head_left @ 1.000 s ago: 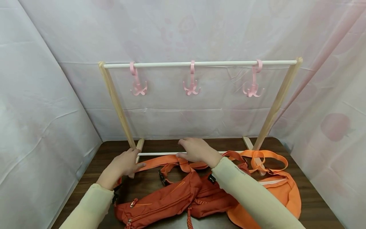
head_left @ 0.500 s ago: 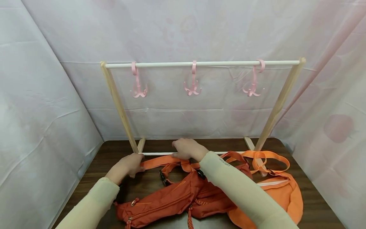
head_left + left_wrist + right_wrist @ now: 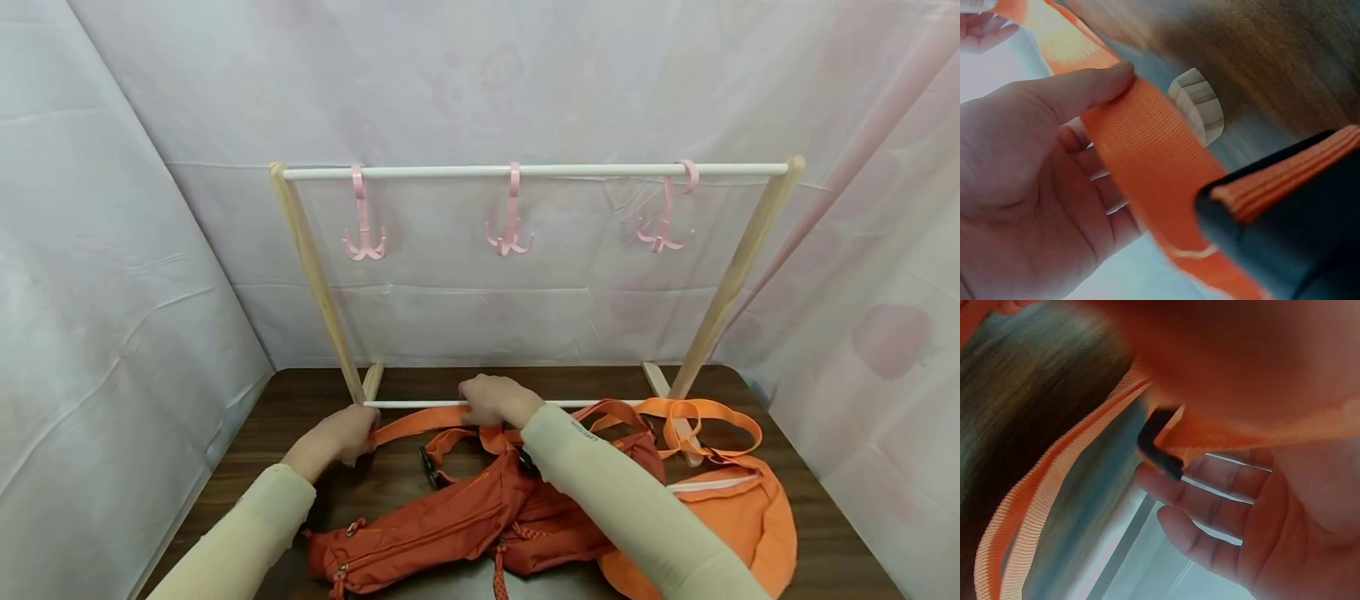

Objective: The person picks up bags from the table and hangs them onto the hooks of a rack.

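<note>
In the head view my left hand (image 3: 333,437) pinches the left end of an orange strap (image 3: 420,423), its thumb lying across the webbing in the left wrist view. A black plastic buckle (image 3: 1285,212) sits on the strap beside that hand. My right hand (image 3: 498,400) holds the strap farther right, between thumb and fingers, near a black slider (image 3: 1159,440). The rust-red waist bag (image 3: 412,533) lies below, with another rust-red bag part (image 3: 551,533) beside it, partly under my right sleeve. An orange bag (image 3: 738,517) with a looped strap (image 3: 723,408) lies at the right.
Behind the bags stands a wooden rack with a white top rail (image 3: 442,172) and a lower rail (image 3: 420,404). Three pink hooks, left (image 3: 363,242), middle (image 3: 510,237) and right (image 3: 660,237), hang from the top. Pale curtains surround the dark wooden table (image 3: 247,450).
My left hand has moved slightly right and down, closing onto the strap's end. My right hand has shifted a little left and its fingers have come down onto the strap. The bags stay put.
</note>
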`<action>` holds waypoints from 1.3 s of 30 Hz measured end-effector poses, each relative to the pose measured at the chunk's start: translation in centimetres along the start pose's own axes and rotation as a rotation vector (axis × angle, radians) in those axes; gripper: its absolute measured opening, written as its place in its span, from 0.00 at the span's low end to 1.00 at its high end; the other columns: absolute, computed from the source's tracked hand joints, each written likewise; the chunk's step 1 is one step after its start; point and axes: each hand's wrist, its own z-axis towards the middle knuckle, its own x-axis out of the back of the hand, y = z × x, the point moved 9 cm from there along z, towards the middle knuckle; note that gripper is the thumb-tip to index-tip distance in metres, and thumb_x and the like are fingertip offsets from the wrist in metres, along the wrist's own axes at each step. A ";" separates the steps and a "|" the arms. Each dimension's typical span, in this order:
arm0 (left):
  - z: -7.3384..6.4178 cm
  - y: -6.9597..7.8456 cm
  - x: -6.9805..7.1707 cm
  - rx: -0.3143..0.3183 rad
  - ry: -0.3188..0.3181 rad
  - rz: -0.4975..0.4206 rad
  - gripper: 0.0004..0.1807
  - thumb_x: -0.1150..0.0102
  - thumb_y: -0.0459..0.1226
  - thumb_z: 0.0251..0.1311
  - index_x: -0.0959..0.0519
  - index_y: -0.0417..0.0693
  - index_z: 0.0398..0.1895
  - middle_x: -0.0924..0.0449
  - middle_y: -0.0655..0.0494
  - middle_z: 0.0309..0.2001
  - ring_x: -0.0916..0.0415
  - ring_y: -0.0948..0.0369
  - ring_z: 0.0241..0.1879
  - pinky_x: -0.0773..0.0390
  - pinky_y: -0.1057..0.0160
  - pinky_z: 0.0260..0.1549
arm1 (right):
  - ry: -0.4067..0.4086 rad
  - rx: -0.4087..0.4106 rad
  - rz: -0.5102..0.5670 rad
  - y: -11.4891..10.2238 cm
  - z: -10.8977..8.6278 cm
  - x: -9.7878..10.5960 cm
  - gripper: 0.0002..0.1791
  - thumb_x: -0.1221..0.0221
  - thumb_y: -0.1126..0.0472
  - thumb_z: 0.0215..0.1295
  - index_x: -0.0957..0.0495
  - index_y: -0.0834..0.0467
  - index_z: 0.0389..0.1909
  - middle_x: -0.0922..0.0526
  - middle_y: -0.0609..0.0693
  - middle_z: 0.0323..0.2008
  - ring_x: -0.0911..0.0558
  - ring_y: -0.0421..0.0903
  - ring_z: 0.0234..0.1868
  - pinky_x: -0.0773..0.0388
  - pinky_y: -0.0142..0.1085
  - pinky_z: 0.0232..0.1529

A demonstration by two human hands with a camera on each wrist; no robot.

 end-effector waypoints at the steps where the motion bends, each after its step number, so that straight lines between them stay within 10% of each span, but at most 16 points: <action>1: -0.1 0.0 0.1 0.001 0.001 -0.019 0.10 0.29 0.30 0.66 0.24 0.44 0.36 0.25 0.54 0.28 0.25 0.58 0.26 0.23 0.56 0.28 | 0.003 0.001 0.003 0.0 0.0 0.0 0.25 0.36 0.47 0.77 0.22 0.53 0.68 0.16 0.48 0.55 0.16 0.46 0.51 0.18 0.44 0.51; 19: -3.1 0.8 7.2 -0.070 0.309 -0.276 0.08 0.46 0.30 0.76 0.35 0.43 0.39 0.29 0.53 0.23 0.33 0.60 0.18 0.34 0.62 0.17 | 0.233 0.079 0.108 -1.2 -0.5 3.7 0.37 0.38 0.46 0.78 0.37 0.56 0.80 0.23 0.53 0.70 0.19 0.51 0.64 0.20 0.47 0.60; 25: -5.1 1.6 9.7 -0.084 0.407 -0.282 0.10 0.41 0.31 0.76 0.34 0.43 0.40 0.28 0.53 0.25 0.32 0.60 0.19 0.32 0.62 0.17 | 0.328 0.162 0.250 -2.4 -1.3 5.7 0.33 0.42 0.45 0.81 0.34 0.55 0.78 0.18 0.53 0.62 0.14 0.44 0.46 0.17 0.42 0.49; 31: -6.7 1.6 11.2 -0.057 0.471 -0.340 0.11 0.40 0.36 0.78 0.33 0.43 0.41 0.26 0.52 0.25 0.25 0.59 0.19 0.26 0.60 0.17 | 0.370 0.248 0.420 -3.3 -2.0 6.4 0.19 0.45 0.48 0.84 0.24 0.52 0.66 0.17 0.48 0.32 0.21 0.42 0.18 0.23 0.37 0.25; 39: -8.7 2.1 13.0 -0.030 0.543 -0.358 0.13 0.39 0.41 0.78 0.32 0.44 0.44 0.24 0.52 0.24 0.23 0.58 0.17 0.23 0.57 0.17 | 0.386 0.324 0.583 -4.6 -3.7 7.4 0.11 0.49 0.51 0.86 0.21 0.48 0.44 0.16 0.41 0.32 0.15 0.40 0.28 0.19 0.36 0.28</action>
